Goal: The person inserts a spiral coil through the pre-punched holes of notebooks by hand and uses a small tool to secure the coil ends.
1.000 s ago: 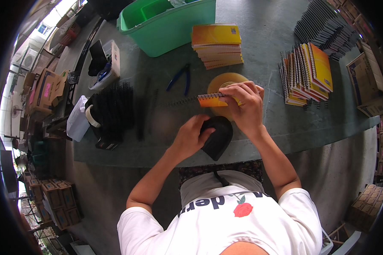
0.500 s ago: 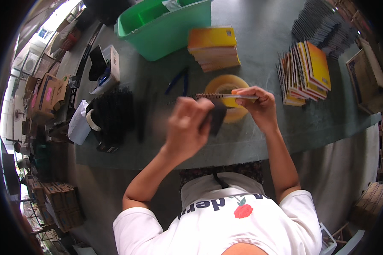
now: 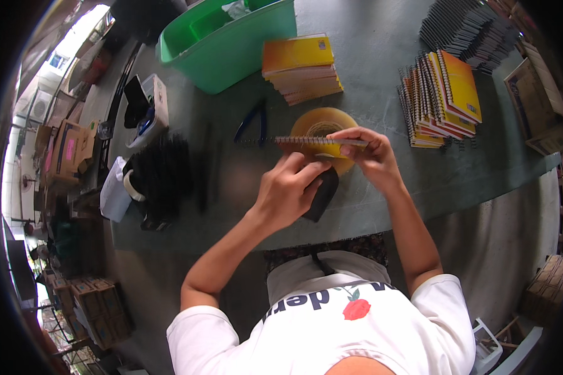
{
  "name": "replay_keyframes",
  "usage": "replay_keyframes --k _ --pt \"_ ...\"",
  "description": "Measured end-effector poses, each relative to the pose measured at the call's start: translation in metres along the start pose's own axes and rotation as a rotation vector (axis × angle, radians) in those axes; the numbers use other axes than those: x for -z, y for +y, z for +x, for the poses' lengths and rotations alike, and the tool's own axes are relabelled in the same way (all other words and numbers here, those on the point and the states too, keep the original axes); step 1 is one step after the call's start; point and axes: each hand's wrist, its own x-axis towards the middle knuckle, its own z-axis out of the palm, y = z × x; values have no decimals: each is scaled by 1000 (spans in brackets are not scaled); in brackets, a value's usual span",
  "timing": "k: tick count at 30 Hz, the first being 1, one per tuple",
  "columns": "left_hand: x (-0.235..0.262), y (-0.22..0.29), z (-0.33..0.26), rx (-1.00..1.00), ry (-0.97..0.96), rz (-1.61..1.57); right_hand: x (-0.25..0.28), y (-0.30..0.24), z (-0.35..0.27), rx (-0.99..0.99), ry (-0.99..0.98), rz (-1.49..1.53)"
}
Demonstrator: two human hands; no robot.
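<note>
A spiral notebook (image 3: pixel 316 147) is held nearly edge-on above the table, its wire coil (image 3: pixel 288 140) along the upper edge and running out past the left end. My right hand (image 3: pixel 376 159) pinches the notebook's right end between thumb and fingers. Just below the coil, my left hand (image 3: pixel 288 189) is closed, fingers curled, close to the notebook. A dark, flat, round-ended piece (image 3: pixel 323 197) sticks out from under its fingers; its kind is unclear. Behind the notebook lies a large roll of yellowish tape (image 3: pixel 306 119). Blue-handled pliers (image 3: pixel 256 115) rest to its left.
Yellow-orange notebooks are stacked (image 3: pixel 300 53) at the far middle, beside a green tub (image 3: pixel 231 59). More spiral notebooks (image 3: pixel 460 87) lean at the right, near dark coils (image 3: pixel 463 31) and a cardboard box (image 3: pixel 535 106). Left are black bristly bundles (image 3: pixel 162 178) and a small bin (image 3: pixel 159 106).
My left hand has shifted slightly right and slowed from a blur. The dark piece has swung lower. My right hand keeps its pinch on the notebook, slightly lower and to the left.
</note>
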Motion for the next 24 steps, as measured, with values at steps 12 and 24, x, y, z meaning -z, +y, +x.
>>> replay_keyframes --k 12,24 --pt "5 3 24 -18 221 95 6 -2 -8 -53 -9 7" --pt "-3 8 38 -163 277 57 8 -1 -11 -7 -50 -182"
